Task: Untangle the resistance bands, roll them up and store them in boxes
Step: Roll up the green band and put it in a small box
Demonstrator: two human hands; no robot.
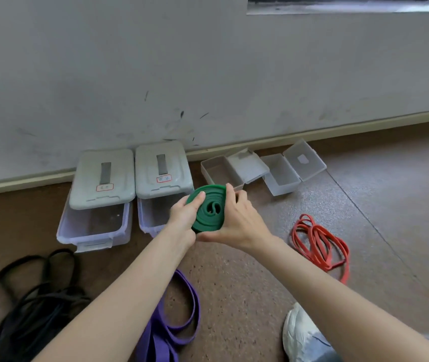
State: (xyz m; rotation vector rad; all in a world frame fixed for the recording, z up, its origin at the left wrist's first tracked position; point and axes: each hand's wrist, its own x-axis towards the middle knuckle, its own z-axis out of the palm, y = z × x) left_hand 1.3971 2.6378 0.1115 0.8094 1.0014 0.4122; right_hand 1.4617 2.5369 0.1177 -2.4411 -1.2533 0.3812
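Both hands grip a tightly rolled green resistance band point(209, 209) above the floor: left hand point(183, 216) with fingers curled round its left edge, right hand point(237, 218) clasping the right. Behind stand two large lidded translucent boxes point(96, 223) and two small open clear boxes point(221, 173). Red point(318, 244), purple point(174, 327) and black point(35, 309) bands lie loose on the floor.
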